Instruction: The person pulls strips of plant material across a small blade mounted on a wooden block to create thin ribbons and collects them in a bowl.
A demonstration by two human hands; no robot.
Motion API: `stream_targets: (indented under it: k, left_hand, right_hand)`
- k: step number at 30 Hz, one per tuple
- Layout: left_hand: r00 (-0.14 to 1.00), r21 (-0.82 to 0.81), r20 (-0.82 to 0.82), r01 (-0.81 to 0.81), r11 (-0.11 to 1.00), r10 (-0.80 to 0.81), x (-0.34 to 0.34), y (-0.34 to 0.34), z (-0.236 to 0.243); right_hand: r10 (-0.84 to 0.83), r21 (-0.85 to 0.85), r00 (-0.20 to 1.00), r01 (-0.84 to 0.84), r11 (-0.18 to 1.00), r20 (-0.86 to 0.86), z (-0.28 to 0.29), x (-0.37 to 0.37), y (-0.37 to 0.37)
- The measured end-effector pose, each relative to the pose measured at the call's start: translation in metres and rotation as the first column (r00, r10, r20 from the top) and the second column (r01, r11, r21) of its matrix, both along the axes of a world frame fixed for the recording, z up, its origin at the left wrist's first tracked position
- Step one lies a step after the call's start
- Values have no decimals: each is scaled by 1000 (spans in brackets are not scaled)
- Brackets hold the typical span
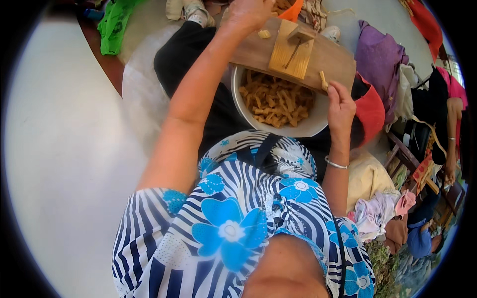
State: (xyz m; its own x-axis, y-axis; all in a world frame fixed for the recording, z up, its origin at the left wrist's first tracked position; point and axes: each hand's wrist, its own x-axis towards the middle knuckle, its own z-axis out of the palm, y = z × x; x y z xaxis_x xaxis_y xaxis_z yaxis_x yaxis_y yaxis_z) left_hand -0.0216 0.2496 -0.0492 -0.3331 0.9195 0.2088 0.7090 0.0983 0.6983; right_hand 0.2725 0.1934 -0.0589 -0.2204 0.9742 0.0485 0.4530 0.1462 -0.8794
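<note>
A brown wooden board (248, 52) lies across the far part of a white basin (237, 94) in front of me. Many short tan strips (278, 102) fill the basin. Fixed on the board is a lighter wooden block (278, 54) with a dark line down it and a small raised wooden piece. My right hand (342, 107) pinches a short pale-tan strip (323, 79) at the board's right end. Beyond the board's left part is my left hand (251, 15); its fingers are mostly cut off by the top edge. Near it, a small tan piece (264, 34) rests on the board.
An orange item (292, 11) shows behind the block. Purple cloth (377, 64) and a red item (371, 109) lie to the right, with piled clothes (372, 213) nearer. Other people are at the far right, one arm (452, 139) showing. A green plastic bag (114, 27) is far left.
</note>
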Motion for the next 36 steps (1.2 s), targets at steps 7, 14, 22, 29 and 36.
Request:
stream_targets:
  k: [7, 14, 22, 29, 36]
  left_hand:
    - [989, 168, 109, -114, 979, 96, 5, -84, -7]
    - [805, -222, 570, -42, 974, 164, 48, -228, -24]
    - [926, -228, 376, 66, 971, 25, 73, -203, -27]
    - [930, -145, 368, 35, 989, 21, 61, -185, -12]
    - [750, 193, 572, 272, 943, -333, 73, -194, 43]
  right_hand:
    - [-6, 383, 903, -177, 907, 430, -19, 1, 6]
    - [223, 342, 885, -375, 862, 408, -14, 3, -21]
    - [744, -508, 499, -545, 668, 443, -51, -95, -45]
    - [700, -405, 705, -610, 681, 114, -95, -103, -48]
    - [563, -533, 739, -665, 523, -371, 88, -60, -64]
